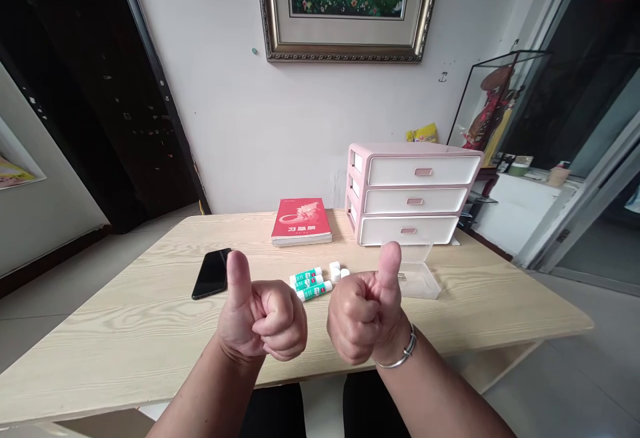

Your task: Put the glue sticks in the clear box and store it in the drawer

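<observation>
My left hand (pixel 263 311) is held above the table's near side, thumb up and the other fingers curled into a fist with nothing in it. Beside it, my right hand (pixel 365 308) makes the same thumbs-up, fist closed and holding nothing; a silver bracelet (pixel 404 353) circles that wrist. Behind and between the hands lie several green-and-white glue sticks (pixel 309 283), with small white caps (pixel 335 270) next to them. A clear plastic box (pixel 423 283) with its lid raised stands behind my right hand, partly hidden. Past my left thumb lies a black phone (pixel 210 275).
A red book (pixel 301 220) lies at the back of the wooden table (pixel 125 331). To its right stands a pink-and-white drawer unit (pixel 415 191), drawers closed. Behind are the wall and a framed picture (pixel 345 51). A glass case (pixel 493 105) stands at the right.
</observation>
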Demonstrator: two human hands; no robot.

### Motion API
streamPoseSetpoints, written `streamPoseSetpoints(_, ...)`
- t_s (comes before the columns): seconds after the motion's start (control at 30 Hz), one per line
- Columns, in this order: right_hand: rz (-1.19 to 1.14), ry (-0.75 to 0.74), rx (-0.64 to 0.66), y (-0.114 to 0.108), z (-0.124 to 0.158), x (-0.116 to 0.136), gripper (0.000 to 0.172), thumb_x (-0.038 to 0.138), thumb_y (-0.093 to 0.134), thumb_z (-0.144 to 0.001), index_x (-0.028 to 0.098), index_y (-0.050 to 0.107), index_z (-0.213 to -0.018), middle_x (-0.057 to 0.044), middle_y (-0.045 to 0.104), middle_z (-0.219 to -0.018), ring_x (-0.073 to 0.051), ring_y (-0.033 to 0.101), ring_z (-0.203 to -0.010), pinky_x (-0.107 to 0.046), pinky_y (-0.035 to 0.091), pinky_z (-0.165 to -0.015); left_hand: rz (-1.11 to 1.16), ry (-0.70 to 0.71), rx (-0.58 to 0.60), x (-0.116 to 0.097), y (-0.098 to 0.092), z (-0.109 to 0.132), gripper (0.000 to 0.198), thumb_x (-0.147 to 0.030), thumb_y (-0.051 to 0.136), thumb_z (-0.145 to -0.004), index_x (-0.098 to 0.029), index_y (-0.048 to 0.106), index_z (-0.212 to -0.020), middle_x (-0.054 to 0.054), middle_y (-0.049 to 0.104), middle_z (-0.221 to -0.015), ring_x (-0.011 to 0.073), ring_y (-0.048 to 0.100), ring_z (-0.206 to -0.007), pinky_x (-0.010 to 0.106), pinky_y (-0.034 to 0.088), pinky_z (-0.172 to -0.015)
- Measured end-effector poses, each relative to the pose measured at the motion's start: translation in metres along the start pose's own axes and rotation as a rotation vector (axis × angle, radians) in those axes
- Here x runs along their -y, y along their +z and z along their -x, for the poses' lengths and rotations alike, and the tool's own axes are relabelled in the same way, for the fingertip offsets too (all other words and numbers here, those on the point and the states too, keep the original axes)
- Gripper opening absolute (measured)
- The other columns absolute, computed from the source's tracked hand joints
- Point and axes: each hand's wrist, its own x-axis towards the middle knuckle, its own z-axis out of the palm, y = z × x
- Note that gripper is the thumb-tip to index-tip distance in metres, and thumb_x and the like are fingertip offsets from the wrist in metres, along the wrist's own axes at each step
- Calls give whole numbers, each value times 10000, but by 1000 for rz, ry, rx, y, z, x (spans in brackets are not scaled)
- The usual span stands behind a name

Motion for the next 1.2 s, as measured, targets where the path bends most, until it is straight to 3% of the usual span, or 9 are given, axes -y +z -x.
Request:
streamPoseSetpoints(0.17, -30, 48, 100, 1, -8, -3, 810, 1006, 16, -576, 249, 299, -620, 75, 257, -468, -54, 197, -352, -206, 179, -308, -4, -63, 47, -3, -1, 1, 790, -922, -119, -632, -232, 215, -441, -30, 193, -380, 89, 137, -340, 243, 126, -343)
streamPoseSetpoints(0.43, 3, 120, 83, -5, -20, 16, 819, 981, -64, -590, 249, 301, -629, 75, 249, -475, -58, 183, -371, -209, 167, -316, -83, -76, 45, -19, -4, -6, 795, -914, -140, -635, -237, 226, -437, -28, 193, -376, 95, 162, -326, 249, 128, -337)
streamPoseSetpoints(0.6, 36, 132, 110, 9, -30, 21, 817, 991, -44, -584, 250, 295, -627, 69, 260, -480, -56, 187, -376, -211, 160, -315, -114, -69, 131, -32, 8, -14, 774, -923, -124, -630, -246, 209, -458, -35, 179, -386, 91, 113, -331, 261, 96, -342)
streamPoseSetpoints(0.87, 2, 152, 194, 20, -35, 10, 813, 1018, 75, -568, 241, 314, -591, 72, 260, -464, -51, 214, -367, -202, 207, -312, -136, -92, 242, -33, 26, -15, 757, -931, -102, -621, -257, 216, -492, -28, 197, -414, 111, 120, -347, 296, 85, -378)
streamPoseSetpoints(1.0, 59, 235, 82, 11, -24, 14, 813, 999, 34, -574, 236, 314, -560, 77, 239, -431, -53, 205, -370, -200, 256, -327, -152, -99, 241, -31, 18, -13, 770, -937, -126, -585, -260, 228, -489, -22, 211, -414, 118, 140, -353, 297, 95, -363)
streamPoseSetpoints(1.13, 168, 259, -132, 3, -16, 26, 806, 991, -19, -562, 246, 290, -566, 90, 203, -418, -50, 151, -376, -196, 228, -309, -155, -72, 138, -28, 1, -10, 778, -899, -201, -588, -261, 228, -470, -19, 209, -398, 113, 149, -344, 289, 106, -333)
streamPoseSetpoints(1.2, 152, 228, -143, -2, -16, 32, 800, 997, 9, -571, 247, 287, -567, 89, 207, -422, -48, 141, -380, -192, 202, -301, -149, -75, 82, -27, -8, -8, 783, -890, -202, -608, -256, 233, -458, -18, 211, -389, 108, 159, -335, 279, 116, -324)
